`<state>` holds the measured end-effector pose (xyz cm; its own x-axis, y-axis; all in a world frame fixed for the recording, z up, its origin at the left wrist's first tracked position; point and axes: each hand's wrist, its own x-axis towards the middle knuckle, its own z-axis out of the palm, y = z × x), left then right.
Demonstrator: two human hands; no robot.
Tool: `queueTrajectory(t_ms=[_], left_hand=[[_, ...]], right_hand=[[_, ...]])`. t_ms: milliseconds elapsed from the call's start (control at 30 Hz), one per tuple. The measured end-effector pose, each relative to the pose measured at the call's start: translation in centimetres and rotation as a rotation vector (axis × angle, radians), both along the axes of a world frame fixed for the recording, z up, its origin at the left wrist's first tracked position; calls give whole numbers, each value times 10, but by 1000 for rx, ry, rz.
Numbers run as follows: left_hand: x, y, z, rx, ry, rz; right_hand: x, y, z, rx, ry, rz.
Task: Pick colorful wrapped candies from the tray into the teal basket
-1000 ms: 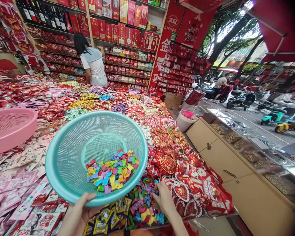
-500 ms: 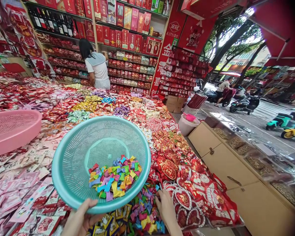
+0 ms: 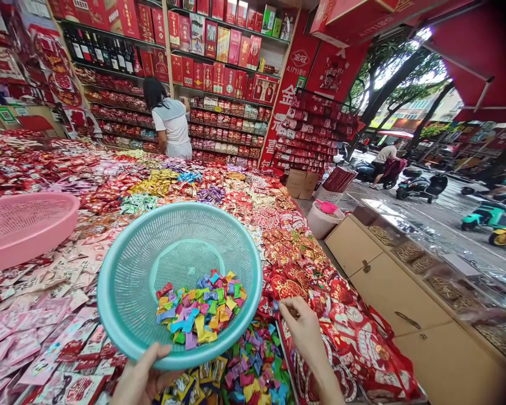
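Note:
My left hand (image 3: 145, 371) grips the near rim of a turquoise plastic basket (image 3: 109, 315), thumb over the edge and fingers beneath. The basket is tilted toward me, with a heap of small, bright wrapped candies (image 3: 200, 309) gathered at its near side. To the right of the basket, my right hand (image 3: 301, 326) is raised, fingers curled in a pinch. A bit of blue wrapper shows at its fingertips, seemingly one wrapped candy (image 3: 275, 305). Below lies a compartment of similar multicoloured candies (image 3: 257, 363), beside yellow-and-dark packets (image 3: 200, 382).
A pink basket (image 3: 29, 239) rests at the left on many candy packets. Red heart-patterned packets (image 3: 346, 332) fill the right side. Wooden cabinets (image 3: 396, 298) stand beyond them. A person (image 3: 171, 121) faces the back shelves.
My right hand has lifted from the loose candies and moved up and right, with a bit of blue at its fingertips. My left hand still holds the basket, whose contents look the same.

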<state>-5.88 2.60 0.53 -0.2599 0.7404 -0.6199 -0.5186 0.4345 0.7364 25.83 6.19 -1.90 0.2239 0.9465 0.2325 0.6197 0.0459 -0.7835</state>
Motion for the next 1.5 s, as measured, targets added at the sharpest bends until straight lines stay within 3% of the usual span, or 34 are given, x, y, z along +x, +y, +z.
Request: queueTrajectory(t_ms=[133,233,567,667,767,867,1000,1100,1167,1267,1367,1500], left_hand=[[4,-3,1,-14,-22,15],[8,-6,0,-16,13,24],[7,-9,-13,-31,26,-16],[6,-9,-13,-24,14,-23],[6,-8,-5,-26,28,19],[4,-5,3,-41,-1,25],[-5,-1,-2,16,10,-7],[-12,1,-8,27,12,-14],[-14,1,-7,19,4,-11],[-10,2,3,-16,14,21],[-5,2,12,-47,41,63],[-5,0,9,-13,36,32]], right_hand=[[-26,18,34,105,66,110],[-48,32,45,161,65,170],[-99,61,32,172,-78,335],[-95,56,35,166,-74,335],[-71,44,33,186,-42,263],[-34,26,13,145,-50,152],[5,-3,-43,-40,-162,81],[10,-23,-86,-188,-245,86],[4,-31,-105,-238,-279,84],[-6,-34,-120,-247,-331,84],[-10,-28,-124,-213,-402,66],[-12,-16,-126,-213,-470,66]])
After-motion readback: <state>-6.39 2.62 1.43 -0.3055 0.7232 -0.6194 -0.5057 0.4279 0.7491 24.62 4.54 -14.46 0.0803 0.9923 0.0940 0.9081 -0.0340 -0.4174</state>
